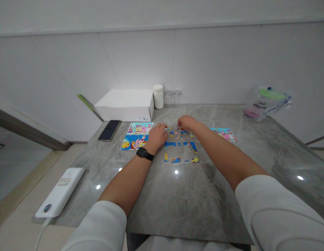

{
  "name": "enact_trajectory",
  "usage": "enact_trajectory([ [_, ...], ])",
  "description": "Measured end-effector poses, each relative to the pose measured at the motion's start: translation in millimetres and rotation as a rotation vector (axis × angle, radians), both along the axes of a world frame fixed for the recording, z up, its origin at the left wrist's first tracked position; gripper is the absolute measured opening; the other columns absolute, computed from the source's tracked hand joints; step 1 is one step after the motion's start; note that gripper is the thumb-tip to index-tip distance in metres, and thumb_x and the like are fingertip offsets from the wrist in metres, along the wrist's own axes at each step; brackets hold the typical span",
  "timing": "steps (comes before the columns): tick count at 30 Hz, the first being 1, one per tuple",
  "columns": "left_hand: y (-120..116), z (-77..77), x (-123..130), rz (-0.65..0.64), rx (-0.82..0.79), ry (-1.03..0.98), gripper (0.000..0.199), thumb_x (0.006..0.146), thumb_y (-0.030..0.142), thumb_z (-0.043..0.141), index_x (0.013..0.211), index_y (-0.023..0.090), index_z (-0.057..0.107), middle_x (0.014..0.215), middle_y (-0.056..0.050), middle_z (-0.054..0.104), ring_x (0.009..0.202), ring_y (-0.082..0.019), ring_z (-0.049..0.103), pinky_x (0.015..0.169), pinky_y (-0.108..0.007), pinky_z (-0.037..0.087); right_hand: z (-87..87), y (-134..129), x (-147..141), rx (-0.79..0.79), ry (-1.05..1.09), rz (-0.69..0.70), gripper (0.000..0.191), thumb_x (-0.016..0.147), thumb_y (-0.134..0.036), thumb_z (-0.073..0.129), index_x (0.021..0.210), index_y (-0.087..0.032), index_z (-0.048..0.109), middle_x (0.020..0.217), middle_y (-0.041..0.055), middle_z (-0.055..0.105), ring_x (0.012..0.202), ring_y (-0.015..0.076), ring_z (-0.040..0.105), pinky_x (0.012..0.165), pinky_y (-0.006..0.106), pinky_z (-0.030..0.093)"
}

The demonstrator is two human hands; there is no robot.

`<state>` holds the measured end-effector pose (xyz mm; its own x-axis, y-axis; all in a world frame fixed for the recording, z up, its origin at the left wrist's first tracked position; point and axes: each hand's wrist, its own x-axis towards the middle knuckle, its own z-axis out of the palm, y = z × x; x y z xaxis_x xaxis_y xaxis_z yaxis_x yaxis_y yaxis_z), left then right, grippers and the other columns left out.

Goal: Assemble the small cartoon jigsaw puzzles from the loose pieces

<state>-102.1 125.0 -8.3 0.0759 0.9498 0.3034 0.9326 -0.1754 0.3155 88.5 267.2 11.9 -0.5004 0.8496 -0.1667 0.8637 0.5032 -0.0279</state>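
Observation:
My left hand [158, 134], with a black smartwatch [141, 152] on its wrist, has its fingers bent together at the left edge of a pile of loose jigsaw puzzle pieces [181, 133]. A small pale puzzle piece [166, 129] shows at its fingertips. My right hand [186, 122] is closed just above the far side of the pile; anything in its fingers is hidden. Nearer to me, joined blue puzzle pieces [192, 146] and several separate border pieces, such as a blue and orange one [176, 160], lie in a rough rectangle.
Cartoon picture sheets [135, 142] lie left of my left hand, another [230, 135] beyond my right forearm. A phone [109, 130], a white box [125, 104], a white bottle [158, 96], clear jars [177, 99], a plastic bag [266, 103] and a power bank [60, 191] surround them.

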Motion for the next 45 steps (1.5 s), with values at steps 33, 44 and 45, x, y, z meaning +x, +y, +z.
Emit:
enact_trajectory([
  [33,-71,15.3,37,-0.206,-0.004,-0.573,0.027,0.099,0.042,0.062,0.092,0.019,0.073,0.088,-0.002,0.070,0.078,-0.016,0.060,0.072,-0.029,0.048,-14.4,-155,62,-0.457,1.309,-0.182,0.042,0.075,-0.055,0.077,0.101,-0.022,0.074,0.086,0.0013,0.073,0.072,0.0152,0.060,0.065,0.027,0.046],
  [44,-62,1.4,35,-0.201,-0.144,-0.691,0.024,0.094,0.040,0.065,0.087,0.018,0.072,0.082,-0.001,0.070,0.076,-0.016,0.060,0.070,-0.028,0.047,-31.1,-158,52,-0.308,1.219,-0.068,0.029,0.088,-0.047,0.066,0.105,-0.024,0.074,0.098,0.0048,0.077,0.091,0.0218,0.070,0.085,0.036,0.055],
  [45,-60,2.5,33,-0.198,-0.157,-0.691,0.025,0.094,0.040,0.064,0.086,0.018,0.072,0.080,0.000,0.069,0.074,-0.015,0.060,0.069,-0.027,0.047,-28.4,-159,53,-0.255,1.187,-0.057,0.029,0.090,-0.045,0.064,0.107,-0.025,0.074,0.101,0.0053,0.076,0.092,0.0219,0.070,0.084,0.035,0.056],
])
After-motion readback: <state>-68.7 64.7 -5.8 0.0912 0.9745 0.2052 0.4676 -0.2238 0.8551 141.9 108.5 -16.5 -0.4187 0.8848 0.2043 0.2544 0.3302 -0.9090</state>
